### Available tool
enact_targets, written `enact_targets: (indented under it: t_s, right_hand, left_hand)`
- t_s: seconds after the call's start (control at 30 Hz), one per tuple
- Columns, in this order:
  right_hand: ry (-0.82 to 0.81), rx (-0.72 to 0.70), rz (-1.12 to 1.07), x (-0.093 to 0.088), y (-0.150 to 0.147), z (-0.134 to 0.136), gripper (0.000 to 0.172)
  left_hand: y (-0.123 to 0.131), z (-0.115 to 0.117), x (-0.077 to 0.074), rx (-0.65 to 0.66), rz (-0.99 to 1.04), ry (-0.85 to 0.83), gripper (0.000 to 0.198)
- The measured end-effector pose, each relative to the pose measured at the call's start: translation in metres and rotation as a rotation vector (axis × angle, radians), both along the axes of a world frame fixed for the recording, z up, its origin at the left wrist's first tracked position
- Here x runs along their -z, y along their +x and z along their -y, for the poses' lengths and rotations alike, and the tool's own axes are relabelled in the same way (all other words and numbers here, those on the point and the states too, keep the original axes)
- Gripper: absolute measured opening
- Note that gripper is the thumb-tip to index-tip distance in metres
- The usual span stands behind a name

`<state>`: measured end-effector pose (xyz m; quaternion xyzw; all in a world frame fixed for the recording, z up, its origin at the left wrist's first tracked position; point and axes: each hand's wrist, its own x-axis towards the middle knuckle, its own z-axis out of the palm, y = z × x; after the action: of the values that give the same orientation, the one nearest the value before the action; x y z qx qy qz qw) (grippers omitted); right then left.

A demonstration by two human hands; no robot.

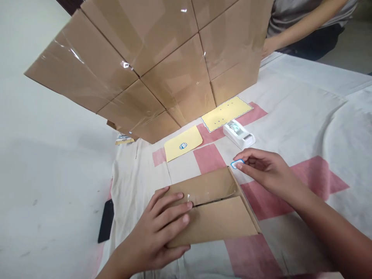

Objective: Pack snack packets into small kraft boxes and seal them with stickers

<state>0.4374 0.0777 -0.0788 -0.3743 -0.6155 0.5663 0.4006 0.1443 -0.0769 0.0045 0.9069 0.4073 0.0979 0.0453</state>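
A flat cardboard box [215,221] lies on the cloth in front of me, its two top flaps meeting at a narrow slit. Spread across its left side is my left hand [165,224], fingers flat on the top and thumb along the near edge. My right hand [258,166] is just beyond the box's far right corner. Between its thumb and fingers it pinches a small white sticker with a blue border [237,164]. Right behind that hand stands a white label dispenser [238,133].
A tall wall of taped cardboard boxes [174,69] rises at the back. Before it lie a yellow sheet with a blue drawing [186,142] and a yellow card with a wavy border [226,113]. Another person's arm [302,31] reaches behind the wall. A black object [105,221] is at left.
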Motion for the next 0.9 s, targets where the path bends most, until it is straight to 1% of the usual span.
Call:
enact_targets:
  t_s: [0.13, 0.23, 0.33, 0.47, 0.57, 0.67, 0.77, 0.9]
  right_hand:
    - [0.007, 0.002, 0.029, 0.002, -0.001, 0.002, 0.024]
    - [0.009, 0.002, 0.039, 0.003, -0.002, 0.004, 0.023]
    - [0.001, -0.015, 0.04, 0.004, -0.003, 0.003, 0.024]
    - [-0.014, -0.045, 0.041, 0.002, 0.001, 0.0, 0.028]
    - [-0.001, -0.087, 0.075, -0.001, 0.009, -0.005, 0.027]
    - [0.0, -0.187, 0.106, -0.001, 0.021, -0.01, 0.023]
    - [-0.044, -0.318, 0.082, 0.004, 0.03, -0.014, 0.018]
    - [-0.113, -0.581, 0.037, 0.013, 0.036, -0.016, 0.012]
  left_hand:
    - [0.001, -0.002, -0.005, 0.018, -0.088, 0.033, 0.052]
    - [0.002, -0.002, -0.008, 0.031, -0.11, 0.044, 0.049]
    - [0.004, -0.002, -0.009, 0.043, -0.086, 0.033, 0.046]
    - [0.007, -0.002, -0.007, 0.006, -0.041, 0.061, 0.035]
    - [0.006, 0.001, -0.002, 0.003, -0.002, 0.076, 0.031]
    - [0.003, 0.005, 0.002, 0.018, 0.034, 0.05, 0.034]
    - [-0.003, 0.009, 0.006, 0.039, 0.021, 0.027, 0.036]
    - [-0.014, 0.013, 0.012, 0.071, -0.017, 0.059, 0.038]
